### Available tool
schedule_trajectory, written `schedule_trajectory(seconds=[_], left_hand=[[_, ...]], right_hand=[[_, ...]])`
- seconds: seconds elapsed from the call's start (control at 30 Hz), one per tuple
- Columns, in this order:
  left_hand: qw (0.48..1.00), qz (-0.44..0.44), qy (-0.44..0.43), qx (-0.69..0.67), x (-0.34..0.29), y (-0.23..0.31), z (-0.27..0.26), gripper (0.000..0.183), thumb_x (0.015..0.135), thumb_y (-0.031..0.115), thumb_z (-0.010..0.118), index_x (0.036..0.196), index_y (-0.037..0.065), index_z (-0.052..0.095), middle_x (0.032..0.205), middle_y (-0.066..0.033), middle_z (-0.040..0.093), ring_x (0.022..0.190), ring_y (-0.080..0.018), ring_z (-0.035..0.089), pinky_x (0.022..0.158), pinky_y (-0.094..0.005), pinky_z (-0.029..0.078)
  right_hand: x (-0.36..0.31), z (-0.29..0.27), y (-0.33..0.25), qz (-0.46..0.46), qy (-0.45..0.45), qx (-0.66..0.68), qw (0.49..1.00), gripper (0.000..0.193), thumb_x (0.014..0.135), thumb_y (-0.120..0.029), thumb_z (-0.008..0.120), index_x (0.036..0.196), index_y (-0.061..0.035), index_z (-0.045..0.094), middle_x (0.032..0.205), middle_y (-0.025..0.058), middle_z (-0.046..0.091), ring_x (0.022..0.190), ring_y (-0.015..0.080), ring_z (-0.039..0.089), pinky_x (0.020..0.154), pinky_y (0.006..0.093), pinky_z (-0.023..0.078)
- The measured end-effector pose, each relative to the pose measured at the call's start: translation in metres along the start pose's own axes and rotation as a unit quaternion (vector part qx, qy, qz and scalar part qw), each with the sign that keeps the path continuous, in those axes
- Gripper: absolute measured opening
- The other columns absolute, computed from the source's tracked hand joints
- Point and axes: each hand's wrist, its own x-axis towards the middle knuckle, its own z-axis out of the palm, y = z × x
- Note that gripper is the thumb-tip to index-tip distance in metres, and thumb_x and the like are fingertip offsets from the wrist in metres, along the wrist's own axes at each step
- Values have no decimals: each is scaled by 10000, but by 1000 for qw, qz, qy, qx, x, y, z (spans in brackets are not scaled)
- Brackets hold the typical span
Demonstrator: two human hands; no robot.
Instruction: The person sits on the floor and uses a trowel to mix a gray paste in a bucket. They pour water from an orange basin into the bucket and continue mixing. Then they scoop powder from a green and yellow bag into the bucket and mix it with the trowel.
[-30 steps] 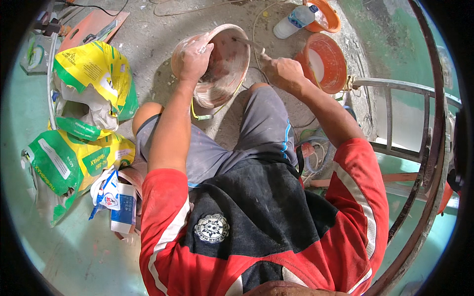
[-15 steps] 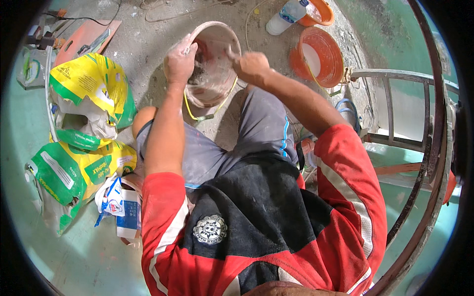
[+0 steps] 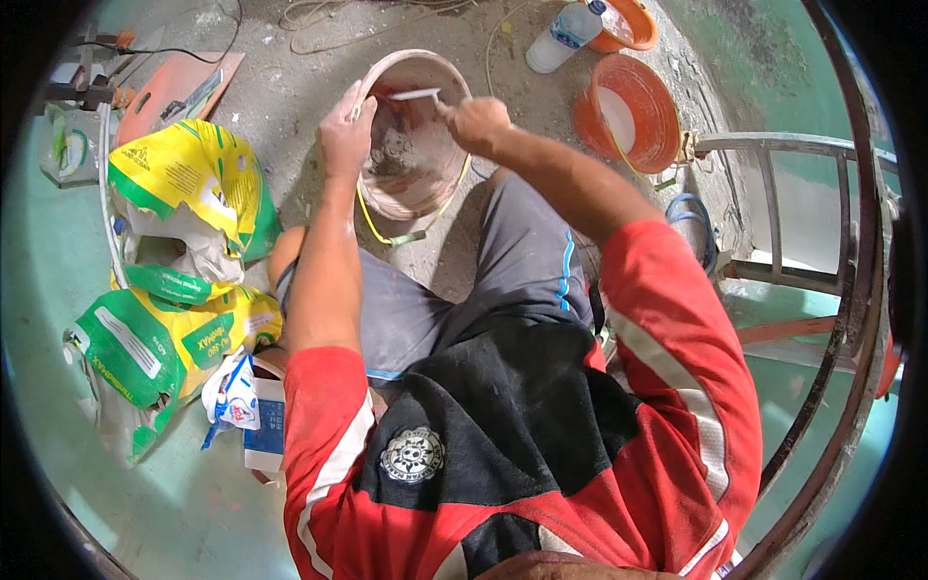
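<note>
Though in hand [image 3: 478,125], tool [image 3: 415,95] half-hidden.

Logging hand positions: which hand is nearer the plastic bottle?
Right hand: left of the bottle, nearer the body. The left hand is farther left, gripping the pale bucket.

The right hand [image 3: 480,126] covers part of the tool [image 3: 416,94] (mostly its handle).

There are two hands [image 3: 346,138], two yellow-green bags [image 3: 172,162], one bottle [image 3: 558,46] and at least three buckets [image 3: 430,169]
</note>
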Motion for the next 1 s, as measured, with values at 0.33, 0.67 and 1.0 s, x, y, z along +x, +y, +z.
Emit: schedule_trajectory(seconds=[0.33, 0.67, 1.0], left_hand=[[999, -30, -1, 34, -9, -2, -13, 420, 894, 194, 676, 1239, -34, 607, 1180, -155, 670, 1084, -181, 630, 958, -301, 461], [999, 9, -18, 41, -17, 3, 5, 419, 870, 187, 700, 1230, -12, 620, 1173, -162, 674, 1051, -212, 660, 918, -317, 485], [1000, 24, 1, 4, -23, -2, 16, 406, 873, 200, 683, 1217, -8, 628, 1174, -188, 662, 1073, -280, 650, 925, -343, 484]], right_hand=[[11, -7, -55, -20, -138, 154, 978, 321, 833, -186, 551, 1085, -76, 715, 1110, 147, 692, 1049, 295, 666, 853, 409, 540], [-13, 30, -50, 10, -183, 243, 953, 302, 823, -230, 572, 1028, -71, 726, 1075, 152, 701, 980, 293, 688, 772, 438, 556], [-37, 50, -42, 67, -93, 256, 960, 378, 896, -346, 561, 1159, -83, 633, 1055, 170, 688, 985, 333, 665, 835, 442, 525]])
